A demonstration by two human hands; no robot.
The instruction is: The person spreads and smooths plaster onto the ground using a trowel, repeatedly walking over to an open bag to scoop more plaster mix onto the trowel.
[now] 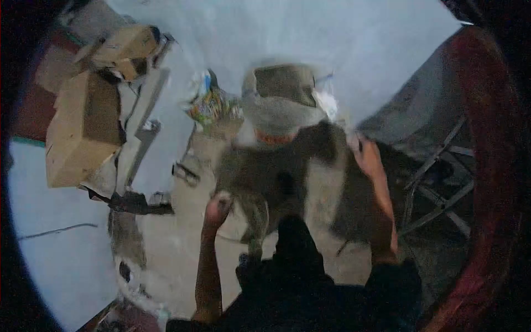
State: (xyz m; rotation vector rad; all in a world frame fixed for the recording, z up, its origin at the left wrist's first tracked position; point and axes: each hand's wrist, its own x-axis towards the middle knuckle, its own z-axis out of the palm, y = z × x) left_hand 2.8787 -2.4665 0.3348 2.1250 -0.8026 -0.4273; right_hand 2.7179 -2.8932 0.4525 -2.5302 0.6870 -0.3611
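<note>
Straight ahead on the tan floor (pixel 185 238), a grey, open-topped, sack-like container with an orange-red band near its base (pixel 285 115) is seen; no clear long axis can be made out. Nearer to it, at its lower right, the right hand (pixel 365 154) is held; the left hand (pixel 217 208) is placed lower and farther off. Whether either hand's fingers are open or closed cannot be told through blur.

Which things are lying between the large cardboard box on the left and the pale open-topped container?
In the head view, a long pale strip runs beside the cardboard box; colourful wrapping lies nearer the pale container.
</note>
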